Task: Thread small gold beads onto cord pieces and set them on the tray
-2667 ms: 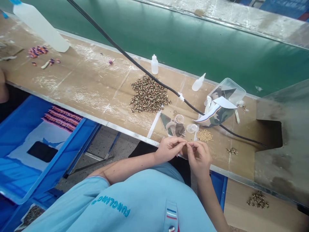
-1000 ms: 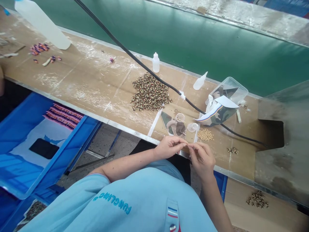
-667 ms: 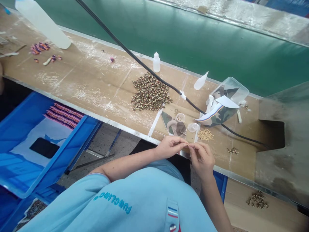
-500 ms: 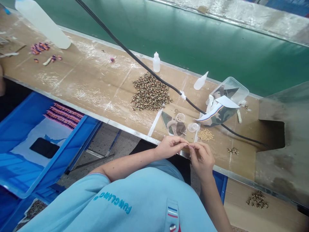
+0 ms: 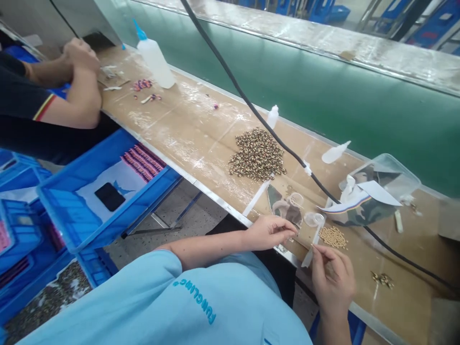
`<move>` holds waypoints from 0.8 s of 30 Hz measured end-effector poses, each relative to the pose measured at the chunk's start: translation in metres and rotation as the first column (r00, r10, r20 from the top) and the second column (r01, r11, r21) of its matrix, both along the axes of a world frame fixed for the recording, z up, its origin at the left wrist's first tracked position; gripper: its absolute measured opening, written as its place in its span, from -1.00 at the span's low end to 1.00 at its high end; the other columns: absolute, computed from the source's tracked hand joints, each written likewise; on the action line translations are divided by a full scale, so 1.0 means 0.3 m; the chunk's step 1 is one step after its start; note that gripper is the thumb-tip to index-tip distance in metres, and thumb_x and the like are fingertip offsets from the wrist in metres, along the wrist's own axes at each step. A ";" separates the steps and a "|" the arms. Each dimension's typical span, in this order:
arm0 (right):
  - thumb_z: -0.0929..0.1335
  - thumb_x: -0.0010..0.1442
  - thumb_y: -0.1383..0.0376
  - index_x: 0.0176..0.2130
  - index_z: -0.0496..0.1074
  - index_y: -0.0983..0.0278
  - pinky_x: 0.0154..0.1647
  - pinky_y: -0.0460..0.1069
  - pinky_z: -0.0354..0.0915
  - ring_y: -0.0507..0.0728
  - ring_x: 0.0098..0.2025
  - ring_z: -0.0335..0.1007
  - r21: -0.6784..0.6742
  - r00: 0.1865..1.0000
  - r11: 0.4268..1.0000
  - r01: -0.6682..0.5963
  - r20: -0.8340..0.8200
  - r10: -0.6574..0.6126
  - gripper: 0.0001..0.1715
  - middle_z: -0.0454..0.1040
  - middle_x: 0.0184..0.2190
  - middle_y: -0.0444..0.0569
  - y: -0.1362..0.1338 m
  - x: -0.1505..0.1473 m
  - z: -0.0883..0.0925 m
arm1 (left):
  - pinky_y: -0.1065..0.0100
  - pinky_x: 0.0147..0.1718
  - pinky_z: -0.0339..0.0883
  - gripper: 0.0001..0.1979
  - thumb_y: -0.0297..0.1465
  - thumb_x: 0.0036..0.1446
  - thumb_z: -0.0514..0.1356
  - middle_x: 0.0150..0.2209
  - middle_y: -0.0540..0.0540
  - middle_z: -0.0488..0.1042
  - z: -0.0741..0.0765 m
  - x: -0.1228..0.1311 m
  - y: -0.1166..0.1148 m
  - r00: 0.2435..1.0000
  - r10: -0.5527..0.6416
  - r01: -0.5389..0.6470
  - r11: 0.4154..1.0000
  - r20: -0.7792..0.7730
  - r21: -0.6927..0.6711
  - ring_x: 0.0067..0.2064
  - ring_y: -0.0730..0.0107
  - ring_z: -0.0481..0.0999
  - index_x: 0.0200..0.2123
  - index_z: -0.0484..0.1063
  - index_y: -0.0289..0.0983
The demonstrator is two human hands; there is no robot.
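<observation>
My left hand (image 5: pixel 270 233) is over the table's front edge, thumb and fingertips pinched together; anything between them is too small to make out. To its right, my right hand (image 5: pixel 334 270) also pinches thumb against forefinger, and what it holds, if anything, I cannot tell. A gap separates the two hands. Just beyond them lie a camouflage cloth piece (image 5: pixel 276 200), a small clear round dish (image 5: pixel 314 219) and a pile of small tan beads (image 5: pixel 333 237). Farther off is a large heap of small dark-and-gold pieces (image 5: pixel 257 154).
A black cable (image 5: pixel 233 79) crosses above the table. Behind stand a small white bottle (image 5: pixel 272 117) and a large bottle with a blue cap (image 5: pixel 156 62). A clear plastic box (image 5: pixel 391 167) holds scraps. At left, another person's forearm (image 5: pixel 84 96) rests near a blue crate (image 5: pixel 77 235).
My hands, touching at the fingertips before, have come apart. The view has swung left, bringing a co-worker's arms into sight.
</observation>
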State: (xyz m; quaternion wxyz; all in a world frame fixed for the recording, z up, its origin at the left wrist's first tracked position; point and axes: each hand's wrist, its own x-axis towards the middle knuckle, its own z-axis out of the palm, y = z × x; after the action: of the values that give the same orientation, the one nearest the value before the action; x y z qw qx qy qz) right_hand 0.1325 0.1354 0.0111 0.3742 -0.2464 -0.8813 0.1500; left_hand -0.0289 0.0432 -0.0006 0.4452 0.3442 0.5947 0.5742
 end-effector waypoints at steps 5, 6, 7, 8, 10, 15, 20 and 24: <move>0.36 0.15 0.37 -0.36 0.45 0.32 -0.34 -0.06 0.30 0.02 -0.40 0.36 0.015 0.999 0.999 0.040 -0.001 -0.040 -0.95 0.45 -0.41 -0.02 0.014 0.005 0.005 | 0.39 -0.22 0.37 -0.89 -0.45 0.10 0.15 -0.34 -0.09 0.53 0.014 -0.213 -0.035 0.786 0.338 -0.367 0.929 -0.518 0.048 -0.28 0.43 0.48 -0.34 0.49 -0.30; 0.36 0.15 0.36 -0.36 0.45 0.32 -0.33 -0.06 0.30 0.02 -0.40 0.36 0.010 0.999 0.999 0.046 0.001 -0.046 -0.94 0.45 -0.41 -0.02 0.016 0.004 0.006 | 0.38 -0.22 0.37 -0.90 -0.48 0.08 0.15 -0.35 -0.08 0.52 0.013 -0.254 -0.040 0.734 0.365 -0.430 0.902 -0.573 0.024 -0.28 0.42 0.47 -0.36 0.48 -0.29; 0.36 0.16 0.35 -0.36 0.45 0.33 -0.33 -0.06 0.30 0.03 -0.40 0.36 0.007 0.999 0.999 0.052 0.002 -0.052 -0.93 0.45 -0.41 -0.02 0.018 0.002 0.007 | 0.38 -0.21 0.37 -0.91 -0.51 0.07 0.15 -0.36 -0.07 0.50 0.012 -0.288 -0.043 0.694 0.377 -0.477 0.879 -0.613 0.000 -0.29 0.43 0.46 -0.37 0.47 -0.29; 0.36 0.16 0.34 -0.36 0.45 0.33 -0.33 -0.05 0.30 0.03 -0.40 0.35 0.005 0.998 0.998 0.055 0.002 -0.055 -0.91 0.45 -0.42 -0.02 0.019 -0.001 0.008 | 0.37 -0.20 0.36 -0.90 -0.53 0.06 0.15 -0.36 -0.06 0.49 0.012 -0.315 -0.044 0.666 0.380 -0.508 0.861 -0.642 -0.018 -0.29 0.44 0.46 -0.37 0.46 -0.29; 0.36 0.17 0.31 -0.36 0.46 0.33 -0.33 -0.06 0.30 0.02 -0.41 0.34 0.005 0.998 0.998 0.060 -0.001 -0.060 -0.88 0.45 -0.42 -0.01 0.021 -0.008 0.010 | 0.37 -0.18 0.36 -0.90 -0.55 0.06 0.15 -0.37 -0.05 0.47 0.013 -0.346 -0.039 0.639 0.356 -0.530 0.846 -0.682 -0.055 -0.30 0.44 0.44 -0.36 0.45 -0.29; 0.35 0.17 0.24 -0.38 0.47 0.32 -0.32 -0.05 0.29 0.02 -0.42 0.34 -0.060 0.993 0.991 0.116 0.017 -0.115 -0.81 0.46 -0.43 -0.01 0.017 -0.014 0.018 | 0.33 -0.14 0.34 -0.95 -0.49 0.09 0.16 -0.37 -0.06 0.42 0.032 -0.346 0.000 0.640 0.259 -0.525 0.835 -0.723 -0.166 -0.27 0.40 0.43 -0.38 0.42 -0.29; 0.36 0.12 0.12 -0.43 0.47 0.31 -0.32 -0.02 0.31 0.05 -0.41 0.37 -0.339 0.975 0.915 0.218 0.035 -0.219 -0.70 0.47 -0.46 -0.01 0.026 -0.002 0.021 | 0.27 -0.12 0.30 -0.94 -0.50 0.10 0.12 -0.30 -0.11 0.40 0.039 -0.335 0.028 0.604 0.203 -0.520 0.833 -0.770 -0.188 -0.19 0.31 0.41 -0.38 0.39 -0.28; 0.41 -0.02 0.00 -0.41 0.47 0.31 -0.31 0.01 0.34 0.08 -0.39 0.41 -0.702 0.958 0.677 0.221 0.025 -0.287 -0.59 0.51 -0.44 -0.01 0.052 0.007 0.009 | 0.24 -0.12 0.28 -0.90 -0.52 0.10 0.06 -0.33 -0.12 0.40 0.015 -0.336 0.014 0.562 0.180 -0.459 0.880 -0.807 -0.124 -0.18 0.26 0.39 -0.42 0.35 -0.28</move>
State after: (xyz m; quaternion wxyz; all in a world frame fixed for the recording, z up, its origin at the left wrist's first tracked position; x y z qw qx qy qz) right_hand 0.1345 0.1510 0.0139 0.3085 -0.4824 -0.6990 0.4284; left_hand -0.1298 0.0474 0.0039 0.0809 0.3644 0.8647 0.3360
